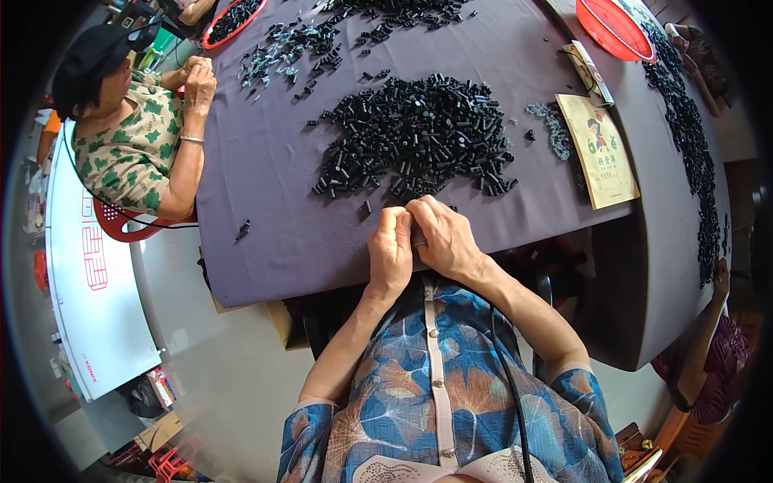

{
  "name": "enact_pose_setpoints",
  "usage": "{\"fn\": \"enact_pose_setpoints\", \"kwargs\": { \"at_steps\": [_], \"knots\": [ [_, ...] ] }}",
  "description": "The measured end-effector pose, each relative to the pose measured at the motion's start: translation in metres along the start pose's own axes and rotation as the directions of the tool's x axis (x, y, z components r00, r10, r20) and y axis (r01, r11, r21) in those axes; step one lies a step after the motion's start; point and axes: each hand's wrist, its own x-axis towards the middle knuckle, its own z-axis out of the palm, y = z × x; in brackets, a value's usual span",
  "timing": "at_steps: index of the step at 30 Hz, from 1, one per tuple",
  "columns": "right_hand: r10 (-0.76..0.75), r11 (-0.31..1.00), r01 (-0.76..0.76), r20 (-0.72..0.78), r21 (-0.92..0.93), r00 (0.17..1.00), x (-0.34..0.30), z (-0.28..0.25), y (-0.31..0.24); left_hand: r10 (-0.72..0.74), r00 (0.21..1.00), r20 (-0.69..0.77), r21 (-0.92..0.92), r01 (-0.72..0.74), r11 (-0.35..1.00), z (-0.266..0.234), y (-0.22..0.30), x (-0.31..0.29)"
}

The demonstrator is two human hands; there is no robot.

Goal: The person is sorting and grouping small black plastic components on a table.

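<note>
A heap of small parts (415, 133) lies on the bench (258, 177) at the frame's upper centre, just above the left hand (389, 251) and right hand (448, 241). To its right lies a booklet (597, 161); a basket (616, 30) is at the upper right, and a co-worker (129, 145) sits at the upper left.

Blk pile (419, 133) of small cylindrical pcs on grey cloth-covered worktop (266, 266). L hand's grip (388, 256) & R hand's grip (449, 243) side by side, just nearside of pile, fingers bent, tips close tog.; contents hidden. One loose blk pc (365, 208) just off pile's near-L edge. Yellow printed booklet (600, 165) R of pile, clear bits (557, 135) btwn. Co-worker (129, 153) L of pile, co-worker's hands (198, 82) raised tog. Red basket (616, 28) beyond pile, far R.
</note>
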Motion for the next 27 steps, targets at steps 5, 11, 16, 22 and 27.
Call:
{"fn": "enact_pose_setpoints", "kwargs": {
  "at_steps": [5, 11, 16, 22, 27],
  "knots": [
    [-0.118, 0.941, 0.128, 0.052, -0.314, 0.992, -0.001, -0.001, 0.007, 0.095, 0.993, -0.064, 0.073, -0.09, 0.993, -0.001, 0.0, 0.005],
    [-0.158, 0.929, 0.154, 0.016, -0.337, 0.987, 0.009, 0.002, 0.013, 0.192, 0.978, -0.087, 0.085, -0.184, 0.979, -0.006, -0.008, 0.022],
    [-0.157, 0.936, 0.138, -0.034, -0.325, 0.987, 0.009, -0.01, 0.028, 0.175, 0.983, -0.051, 0.169, -0.164, 0.972, -0.015, -0.011, 0.039],
    [-0.131, 0.938, 0.11, -0.045, -0.329, 0.99, 0.011, -0.023, 0.035, 0.35, 0.936, 0.028, 0.515, -0.314, 0.797, -0.004, -0.008, 0.052],
    [-0.107, 0.944, 0.085, -0.05, -0.319, 0.993, 0.01, -0.023, 0.036, 0.399, 0.914, 0.075, 0.541, -0.373, 0.754, 0.002, -0.012, 0.045]
  ]
}}
